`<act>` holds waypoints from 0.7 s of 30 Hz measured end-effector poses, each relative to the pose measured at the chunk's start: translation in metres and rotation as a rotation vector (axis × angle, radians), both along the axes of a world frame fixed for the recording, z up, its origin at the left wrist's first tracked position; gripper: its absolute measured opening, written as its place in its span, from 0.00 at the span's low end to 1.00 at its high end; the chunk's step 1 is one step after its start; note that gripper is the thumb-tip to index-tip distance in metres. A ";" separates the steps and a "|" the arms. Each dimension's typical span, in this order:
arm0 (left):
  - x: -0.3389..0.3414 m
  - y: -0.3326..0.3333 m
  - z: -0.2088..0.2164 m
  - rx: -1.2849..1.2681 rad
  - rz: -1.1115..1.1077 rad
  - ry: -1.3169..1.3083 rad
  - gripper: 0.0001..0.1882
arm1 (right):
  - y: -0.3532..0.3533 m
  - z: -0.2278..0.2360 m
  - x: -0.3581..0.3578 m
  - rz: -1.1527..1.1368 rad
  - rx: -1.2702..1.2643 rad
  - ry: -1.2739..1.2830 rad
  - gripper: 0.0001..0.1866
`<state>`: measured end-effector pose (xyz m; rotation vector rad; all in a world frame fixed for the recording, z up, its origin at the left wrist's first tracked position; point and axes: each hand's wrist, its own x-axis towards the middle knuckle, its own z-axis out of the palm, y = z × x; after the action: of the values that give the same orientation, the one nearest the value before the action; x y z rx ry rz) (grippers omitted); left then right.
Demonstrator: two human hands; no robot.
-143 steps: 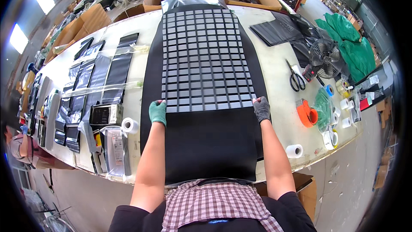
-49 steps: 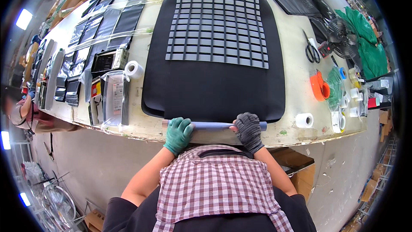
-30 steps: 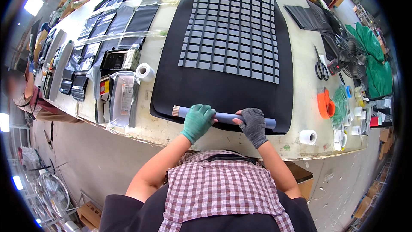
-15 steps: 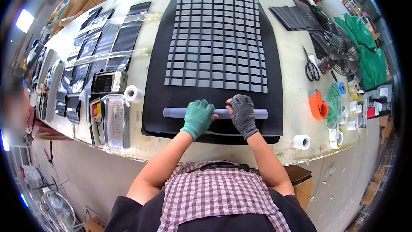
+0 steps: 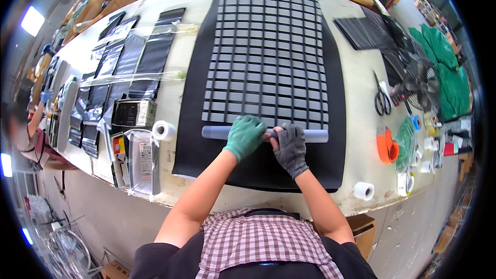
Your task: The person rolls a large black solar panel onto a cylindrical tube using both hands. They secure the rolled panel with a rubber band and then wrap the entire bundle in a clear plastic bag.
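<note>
A wide fisheye camera, the left of a head-worn pair, looks down and forward from close above the brown-and-white checked cloth apron (image 5: 266,243), centring near the smooth blue-grey tube (image 5: 316,136) and taking in the broad white worktable (image 5: 359,129).

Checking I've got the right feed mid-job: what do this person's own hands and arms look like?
The left hand wears a green glove, the right hand a dark grey glove. Both gloves end around the wrists, leaving the forearms bare. Higher up are short black sleeves. I see no watch or bracelet.
</note>
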<state>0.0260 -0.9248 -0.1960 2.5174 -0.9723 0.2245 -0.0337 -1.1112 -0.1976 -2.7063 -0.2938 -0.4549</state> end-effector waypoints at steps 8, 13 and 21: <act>0.003 0.001 -0.007 -0.086 0.122 -0.186 0.24 | 0.007 0.001 0.055 -0.145 -0.190 0.245 0.18; 0.022 0.019 -0.018 0.040 -0.008 -0.130 0.27 | -0.003 0.007 0.056 0.012 -0.071 0.193 0.18; 0.042 0.017 0.009 0.143 -0.217 -0.027 0.18 | -0.057 0.023 0.053 0.205 -0.232 0.338 0.35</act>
<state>0.0682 -0.9077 -0.1875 2.5140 -1.3035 0.1266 0.0190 -1.1677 -0.1741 -2.8716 -0.5482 0.1035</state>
